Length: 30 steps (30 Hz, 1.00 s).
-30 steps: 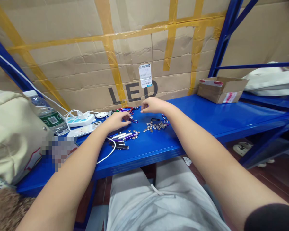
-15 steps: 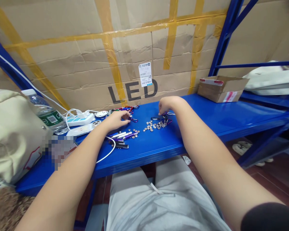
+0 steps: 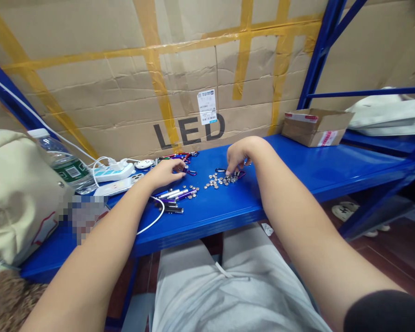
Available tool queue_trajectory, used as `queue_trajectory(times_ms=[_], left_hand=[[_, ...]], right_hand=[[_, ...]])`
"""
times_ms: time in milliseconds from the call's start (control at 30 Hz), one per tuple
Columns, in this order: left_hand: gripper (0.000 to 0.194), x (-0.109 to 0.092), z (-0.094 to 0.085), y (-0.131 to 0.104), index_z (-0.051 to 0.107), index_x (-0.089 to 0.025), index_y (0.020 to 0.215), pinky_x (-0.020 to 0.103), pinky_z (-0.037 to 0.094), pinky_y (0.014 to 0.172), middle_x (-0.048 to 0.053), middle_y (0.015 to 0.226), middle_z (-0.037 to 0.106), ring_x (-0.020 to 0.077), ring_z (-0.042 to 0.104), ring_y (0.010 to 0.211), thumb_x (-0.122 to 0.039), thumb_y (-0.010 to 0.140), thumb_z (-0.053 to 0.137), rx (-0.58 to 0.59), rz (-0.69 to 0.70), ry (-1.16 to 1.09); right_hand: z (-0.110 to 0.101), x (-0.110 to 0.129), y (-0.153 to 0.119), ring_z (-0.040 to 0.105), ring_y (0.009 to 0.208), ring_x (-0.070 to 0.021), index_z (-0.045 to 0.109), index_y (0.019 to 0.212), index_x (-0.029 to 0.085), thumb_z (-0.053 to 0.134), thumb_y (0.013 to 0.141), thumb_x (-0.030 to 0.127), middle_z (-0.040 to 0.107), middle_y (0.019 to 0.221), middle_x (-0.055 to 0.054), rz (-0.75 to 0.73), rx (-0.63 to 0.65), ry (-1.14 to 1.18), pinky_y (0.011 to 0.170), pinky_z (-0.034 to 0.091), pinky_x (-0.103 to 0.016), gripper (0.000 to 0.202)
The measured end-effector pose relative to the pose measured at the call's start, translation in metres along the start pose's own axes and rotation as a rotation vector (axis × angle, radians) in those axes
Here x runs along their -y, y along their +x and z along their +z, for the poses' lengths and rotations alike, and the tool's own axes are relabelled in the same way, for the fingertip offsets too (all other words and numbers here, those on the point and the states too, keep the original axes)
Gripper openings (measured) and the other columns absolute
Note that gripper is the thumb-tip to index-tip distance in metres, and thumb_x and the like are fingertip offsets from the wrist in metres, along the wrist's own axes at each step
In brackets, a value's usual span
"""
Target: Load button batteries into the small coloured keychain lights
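My left hand (image 3: 169, 173) has its thumb and fingers curled around a small part with a purple carabiner (image 3: 191, 173) sticking out to the right. Over the right part of the pile, my right hand (image 3: 239, 156) points down, its fingertips at small silver metal parts (image 3: 232, 178); whether it grips one is hidden. Small round coin-like discs (image 3: 214, 181) lie scattered between the hands. Nearer the front are several silver, purple and black tubes (image 3: 174, 194), with more discs beside them. Red and dark carabiners (image 3: 190, 155) lie behind my left hand.
On the left stand a beige bag (image 3: 20, 184), a water bottle (image 3: 64, 161), a power strip (image 3: 114, 171) and a phone (image 3: 119, 185). A white cable (image 3: 163, 213) loops near the tubes. An open carton (image 3: 314, 127) is at the back right, and a large cardboard wall (image 3: 124, 92) stands behind.
My right hand has moved down and nearer, from the clips at the back to the silver parts. My left hand keeps its pose. The view has shifted slightly.
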<state>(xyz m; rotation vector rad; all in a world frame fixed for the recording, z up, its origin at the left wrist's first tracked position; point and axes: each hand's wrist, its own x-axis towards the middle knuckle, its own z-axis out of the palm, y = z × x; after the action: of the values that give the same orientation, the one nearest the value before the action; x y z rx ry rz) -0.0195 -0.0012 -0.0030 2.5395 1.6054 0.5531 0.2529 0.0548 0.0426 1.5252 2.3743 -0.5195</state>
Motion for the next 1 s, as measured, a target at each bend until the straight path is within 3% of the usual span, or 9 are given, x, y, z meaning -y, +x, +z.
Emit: queue_trajectory(times_ms=[167, 333, 467, 667, 767, 900, 1000], left_hand=[[0.028, 0.000, 0.000, -0.001, 0.063, -0.020, 0.104, 0.034, 0.051, 0.085, 0.005, 0.098, 0.071, 0.0209, 0.065, 0.090, -0.035, 0.080, 0.058, -0.002, 0.009, -0.001], [0.029, 0.000, 0.000, -0.001, 0.063, -0.020, 0.104, 0.034, 0.051, 0.085, 0.004, 0.099, 0.071, 0.0212, 0.065, 0.090, -0.035, 0.080, 0.058, 0.000, 0.002, -0.006], [0.029, 0.001, 0.000, 0.000, 0.063, -0.021, 0.104, 0.034, 0.051, 0.085, 0.004, 0.100, 0.071, 0.0217, 0.065, 0.091, -0.036, 0.080, 0.059, 0.006, -0.003, -0.013], [0.027, 0.001, 0.000, 0.000, 0.064, -0.021, 0.101, 0.034, 0.051, 0.083, 0.004, 0.098, 0.071, 0.0215, 0.065, 0.090, -0.036, 0.079, 0.058, 0.006, -0.004, -0.008], [0.027, -0.001, -0.001, -0.001, 0.063, -0.020, 0.100, 0.034, 0.051, 0.083, 0.004, 0.097, 0.071, 0.0218, 0.066, 0.089, -0.035, 0.079, 0.058, 0.008, 0.003, -0.002], [0.027, -0.005, 0.001, -0.002, 0.063, -0.019, 0.099, 0.034, 0.050, 0.083, 0.004, 0.095, 0.070, 0.0213, 0.065, 0.088, -0.035, 0.078, 0.058, -0.002, 0.006, -0.020], [0.027, -0.008, 0.003, -0.002, 0.063, -0.018, 0.098, 0.033, 0.050, 0.081, 0.004, 0.093, 0.069, 0.0206, 0.064, 0.086, -0.036, 0.078, 0.058, 0.002, 0.009, -0.089]], right_hand=[[0.002, 0.008, 0.003, 0.060, 0.066, -0.0195, 0.068, 0.058, 0.017, 0.081, 0.058, 0.045, 0.066, 0.065, -0.005, 0.022, -0.019, -0.076, 0.058, 0.046, -0.032, 0.031], [0.004, 0.010, 0.001, 0.057, 0.059, -0.0169, 0.068, 0.058, 0.018, 0.082, 0.058, 0.046, 0.064, 0.062, -0.004, 0.029, -0.020, 0.012, 0.056, 0.046, -0.032, 0.031], [0.006, 0.011, 0.001, 0.053, 0.056, -0.0142, 0.066, 0.058, 0.016, 0.076, 0.068, 0.041, 0.062, 0.062, -0.004, 0.052, -0.022, 0.046, 0.055, 0.045, -0.031, 0.028], [0.005, 0.012, 0.004, 0.056, 0.061, -0.0158, 0.067, 0.066, 0.014, 0.070, 0.073, 0.031, 0.062, 0.067, -0.004, 0.027, -0.086, -0.127, 0.057, 0.043, -0.030, 0.019], [0.005, 0.012, 0.008, 0.056, 0.060, -0.0142, 0.068, 0.074, 0.014, 0.065, 0.078, 0.030, 0.064, 0.072, -0.004, -0.062, -0.229, -0.054, 0.056, 0.042, -0.028, 0.017], [0.010, 0.024, 0.017, 0.055, 0.059, -0.0119, 0.066, 0.080, 0.016, 0.060, 0.084, 0.033, 0.064, 0.071, -0.003, -0.334, -0.439, 0.151, 0.055, 0.040, -0.026, 0.019], [0.017, 0.039, 0.024, 0.054, 0.059, -0.0109, 0.065, 0.079, 0.016, 0.058, 0.086, 0.030, 0.063, 0.068, -0.002, -0.511, -0.528, 0.224, 0.056, 0.037, -0.025, 0.018]])
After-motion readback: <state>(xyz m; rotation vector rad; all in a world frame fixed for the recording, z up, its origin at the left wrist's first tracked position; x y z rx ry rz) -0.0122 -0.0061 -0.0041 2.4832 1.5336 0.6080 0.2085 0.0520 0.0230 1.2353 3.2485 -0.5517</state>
